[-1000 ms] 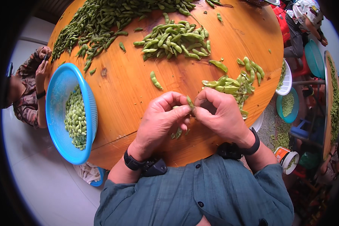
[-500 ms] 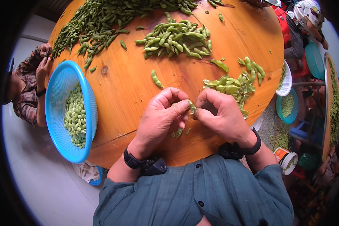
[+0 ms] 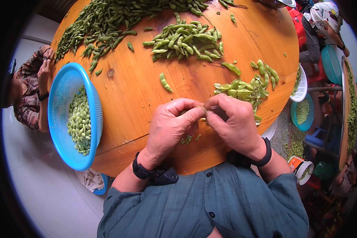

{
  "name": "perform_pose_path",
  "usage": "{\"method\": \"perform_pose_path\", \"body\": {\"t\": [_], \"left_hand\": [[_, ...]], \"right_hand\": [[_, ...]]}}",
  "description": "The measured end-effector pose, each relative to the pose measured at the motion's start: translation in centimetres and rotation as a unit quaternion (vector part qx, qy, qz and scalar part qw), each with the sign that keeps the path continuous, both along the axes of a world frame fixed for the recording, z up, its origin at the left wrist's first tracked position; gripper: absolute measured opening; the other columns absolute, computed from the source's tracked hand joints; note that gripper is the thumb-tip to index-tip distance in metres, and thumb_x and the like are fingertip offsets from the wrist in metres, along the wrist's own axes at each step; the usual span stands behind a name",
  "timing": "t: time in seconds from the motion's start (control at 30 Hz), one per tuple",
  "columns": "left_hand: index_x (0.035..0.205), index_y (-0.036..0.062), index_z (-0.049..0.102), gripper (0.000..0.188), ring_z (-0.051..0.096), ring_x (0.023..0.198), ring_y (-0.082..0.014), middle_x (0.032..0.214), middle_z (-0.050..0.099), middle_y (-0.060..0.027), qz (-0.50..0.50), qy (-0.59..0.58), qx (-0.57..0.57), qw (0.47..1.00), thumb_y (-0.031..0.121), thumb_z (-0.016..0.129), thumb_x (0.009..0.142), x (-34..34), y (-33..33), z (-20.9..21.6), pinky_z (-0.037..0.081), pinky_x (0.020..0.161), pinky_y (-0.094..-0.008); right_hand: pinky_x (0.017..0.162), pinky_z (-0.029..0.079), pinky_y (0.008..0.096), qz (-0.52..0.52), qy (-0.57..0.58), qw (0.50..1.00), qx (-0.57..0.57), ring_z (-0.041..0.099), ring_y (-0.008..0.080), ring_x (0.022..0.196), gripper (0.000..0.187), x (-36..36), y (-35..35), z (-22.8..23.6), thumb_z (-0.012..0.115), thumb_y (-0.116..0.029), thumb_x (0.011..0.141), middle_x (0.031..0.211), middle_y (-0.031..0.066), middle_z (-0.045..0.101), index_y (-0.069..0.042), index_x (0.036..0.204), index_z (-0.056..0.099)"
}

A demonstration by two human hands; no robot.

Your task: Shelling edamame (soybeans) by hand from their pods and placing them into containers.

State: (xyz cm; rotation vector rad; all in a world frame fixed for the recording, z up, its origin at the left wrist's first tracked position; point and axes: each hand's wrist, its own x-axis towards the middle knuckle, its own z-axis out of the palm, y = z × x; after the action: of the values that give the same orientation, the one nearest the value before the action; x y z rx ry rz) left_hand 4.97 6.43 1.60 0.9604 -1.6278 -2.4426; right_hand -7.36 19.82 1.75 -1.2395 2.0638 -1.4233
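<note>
My left hand (image 3: 171, 125) and my right hand (image 3: 235, 126) meet above the wooden table, thumbs and fingers pinched together at the tips. The green bean pod they grip is almost wholly hidden behind the fingers. Just beyond my left hand lies a single plump pod (image 3: 165, 83). Beside my right hand is a heap of opened, flattened pods (image 3: 242, 92). Small green scraps (image 3: 188, 139) lie under my hands. To the left, a blue plastic colander (image 3: 96, 119) holds shelled green beans (image 3: 79, 123).
A pile of whole pods (image 3: 182, 39) lies mid-table, with a larger heap (image 3: 107, 20) behind it. A person in a patterned sleeve (image 3: 31, 67) sits at the left. On the right are a teal basin (image 3: 311, 123), a white bucket (image 3: 305, 176) and another table with pods (image 3: 355, 107).
My hands have drawn together until their fingertips touch. The pod that showed between them is now mostly covered. The colander and the piles have stayed in place.
</note>
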Motion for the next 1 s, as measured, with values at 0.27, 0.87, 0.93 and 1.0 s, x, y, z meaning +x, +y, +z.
{"method": "perform_pose_path", "body": {"t": [0.27,0.87,0.93,1.0], "left_hand": [[0.107,0.001,0.067,0.019,0.056,0.056,-0.0033,0.073,0.063,0.0015,-0.023,0.006,-0.004,1.0,0.017,0.064,0.097,0.0,0.2,0.3,0.043,0.048,-0.0185],[0.107,-0.0001,0.065,0.017,0.058,0.058,-0.0059,0.079,0.065,-0.0018,-0.03,0.0,0.039,0.999,0.013,0.063,0.097,0.6,-0.8,-0.1,0.047,0.051,-0.0198],[0.108,0.0,0.063,0.016,0.059,0.062,-0.0063,0.083,0.066,-0.003,0.006,0.0,0.053,0.999,0.012,0.061,0.097,1.2,-1.2,1.1,0.048,0.053,-0.0202],[0.108,-0.0011,0.059,0.014,0.057,0.065,-0.0085,0.085,0.063,-0.0058,0.047,0.012,-0.064,0.997,0.008,0.057,0.097,2.6,-2.3,3.5,0.048,0.053,-0.0222]], "right_hand": [[0.059,0.051,0.0349,0.005,-0.024,0.999,0.02,0.067,0.0283,0.067,0.005,0.0,0.1,0.1,0.065,0.001,0.079,0.073,0.0145,0.065,0.0,0.083,0.063],[0.058,0.049,0.0329,0.022,-0.163,0.986,0.026,0.063,0.0275,0.062,0.006,-0.1,0.3,-0.4,0.065,0.0,0.08,0.07,0.0132,0.062,0.001,0.085,0.063],[0.059,0.05,0.0322,0.023,-0.132,0.99,0.042,0.063,0.0266,0.062,0.007,-0.5,0.5,0.3,0.065,0.0,0.08,0.069,0.0125,0.062,0.001,0.087,0.063],[0.061,0.05,0.033,0.019,-0.059,0.997,0.047,0.064,0.0274,0.066,0.008,-1.1,1.0,0.4,0.066,0.0,0.079,0.073,0.0125,0.063,0.001,0.088,0.063]]}}
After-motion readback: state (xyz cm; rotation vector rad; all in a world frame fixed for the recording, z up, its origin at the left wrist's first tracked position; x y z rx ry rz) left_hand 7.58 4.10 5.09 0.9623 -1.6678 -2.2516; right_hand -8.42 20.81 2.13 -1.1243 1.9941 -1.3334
